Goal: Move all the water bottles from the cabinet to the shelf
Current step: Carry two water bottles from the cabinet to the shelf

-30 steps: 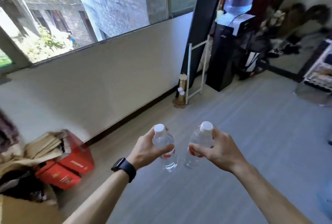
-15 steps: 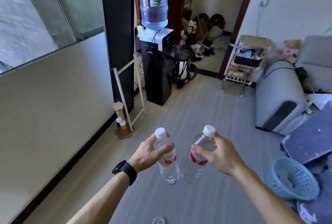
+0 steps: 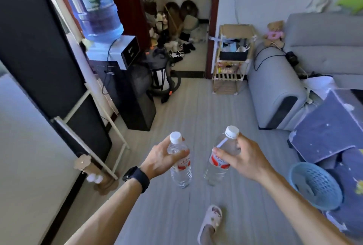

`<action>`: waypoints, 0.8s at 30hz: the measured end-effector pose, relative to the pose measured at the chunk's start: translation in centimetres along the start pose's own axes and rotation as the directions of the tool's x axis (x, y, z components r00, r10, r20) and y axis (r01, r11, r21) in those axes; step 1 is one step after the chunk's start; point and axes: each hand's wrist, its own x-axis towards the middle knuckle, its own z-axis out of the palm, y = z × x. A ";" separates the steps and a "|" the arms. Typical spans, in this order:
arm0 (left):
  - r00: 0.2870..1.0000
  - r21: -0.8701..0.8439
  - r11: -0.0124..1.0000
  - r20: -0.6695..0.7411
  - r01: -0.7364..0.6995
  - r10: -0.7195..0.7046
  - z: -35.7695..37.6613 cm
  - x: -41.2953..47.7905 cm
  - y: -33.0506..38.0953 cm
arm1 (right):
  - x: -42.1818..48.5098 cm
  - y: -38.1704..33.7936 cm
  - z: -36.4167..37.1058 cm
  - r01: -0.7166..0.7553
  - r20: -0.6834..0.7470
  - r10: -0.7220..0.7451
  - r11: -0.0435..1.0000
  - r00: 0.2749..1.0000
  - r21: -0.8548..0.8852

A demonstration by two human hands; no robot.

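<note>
My left hand grips a clear water bottle with a white cap and red label, held upright over the grey floor. My right hand grips a second, similar water bottle, tilted slightly to the right at the top. The two bottles are side by side and apart, in front of my chest. A wooden shelf with several items on its tiers stands far ahead against the wall, beside the doorway. The cabinet is out of view.
A black water dispenser with a blue jug stands at the left, a white rack leaning near it. A grey sofa is on the right, a blue basket and dark blue boxes beside it. My slippered foot is below.
The view has swung right, from the window wall to the room with dispenser, shelf and sofa. Both hands keep the bottles in the same grip in front of me.
</note>
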 end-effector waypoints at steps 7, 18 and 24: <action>1.000 0.007 1.000 0.018 0.007 -0.007 -1.0 17.2 5.8 | 16.1 5.8 -4.2 -0.013 0.003 0.013 1.000 1.000 0.001; 0.998 -0.045 0.999 0.064 -0.015 0.018 -0.4 42.0 13.7 | 39.3 13.6 -10.5 -0.061 -0.017 0.060 0.997 0.998 -0.051; 0.990 -0.075 0.996 0.129 -0.039 0.049 -0.7 58.7 17.8 | 53.0 17.7 -14.2 -0.123 -0.056 0.120 0.991 0.991 -0.053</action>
